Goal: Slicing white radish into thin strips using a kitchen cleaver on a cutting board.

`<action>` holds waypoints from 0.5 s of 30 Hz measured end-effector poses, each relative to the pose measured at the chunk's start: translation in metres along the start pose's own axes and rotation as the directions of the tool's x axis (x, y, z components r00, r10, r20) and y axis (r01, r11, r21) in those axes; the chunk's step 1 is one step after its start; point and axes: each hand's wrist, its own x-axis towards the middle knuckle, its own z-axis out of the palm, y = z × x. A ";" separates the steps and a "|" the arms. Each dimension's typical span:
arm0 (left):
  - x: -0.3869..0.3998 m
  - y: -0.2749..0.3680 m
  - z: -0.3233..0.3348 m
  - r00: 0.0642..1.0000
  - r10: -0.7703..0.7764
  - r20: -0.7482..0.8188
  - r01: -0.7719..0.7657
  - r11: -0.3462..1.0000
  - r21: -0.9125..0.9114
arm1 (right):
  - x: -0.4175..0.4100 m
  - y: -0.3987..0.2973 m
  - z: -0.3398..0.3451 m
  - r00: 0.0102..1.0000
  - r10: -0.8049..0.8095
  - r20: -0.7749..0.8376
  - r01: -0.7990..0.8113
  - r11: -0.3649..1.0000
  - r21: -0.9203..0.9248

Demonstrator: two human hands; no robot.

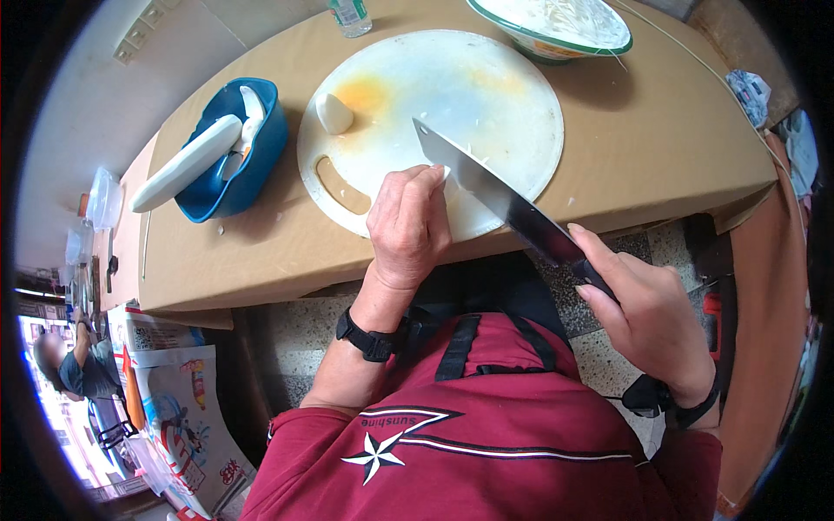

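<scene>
My right hand (pixel 651 312) grips the dark handle of a broad kitchen knife (pixel 472 172). The blade slants up and left over a white oval cutting board (pixel 430 78), its tip near the board's middle. At the board's near edge, my left hand (pixel 410 215) holds a small white piece (pixel 447 173), apparently radish, beside the blade. The fingers hide most of that piece. A larger cut chunk of peeled white radish (pixel 335 114) stands at the board's left, above the handle slot. Small white shreds (pixel 481 156) lie by the blade.
Left of the board, a blue plastic basin (pixel 273 140) holds a long peeled radish (pixel 189 163) jutting over its rim and other pieces. A green-rimmed bowl (pixel 560 49) of white shreds stands at the back right. Behind the board is a clear bottle (pixel 352 18). A person (pixel 91 365) is far left.
</scene>
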 end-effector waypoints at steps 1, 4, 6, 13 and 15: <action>0.000 0.000 0.000 1.000 -0.003 0.003 0.003 1.000 -0.001 | -0.001 -0.003 -0.003 0.998 0.057 0.023 -0.058 0.998 0.031; -0.001 -0.002 0.001 1.000 0.011 -0.005 -0.011 1.000 -0.002 | -0.001 -0.010 -0.010 0.992 0.123 0.020 -0.124 0.989 0.079; -0.002 -0.001 0.000 1.000 0.010 -0.002 -0.010 1.000 0.001 | 0.000 -0.014 -0.013 0.991 0.134 -0.009 -0.133 0.987 0.096; -0.001 -0.001 0.000 1.000 0.006 0.001 -0.006 1.000 -0.005 | 0.002 -0.014 -0.011 0.994 0.105 0.005 -0.105 0.986 0.130; 0.000 -0.001 0.000 1.000 0.010 0.002 -0.010 1.000 -0.004 | 0.002 -0.012 -0.008 0.995 0.102 -0.001 -0.100 0.984 0.147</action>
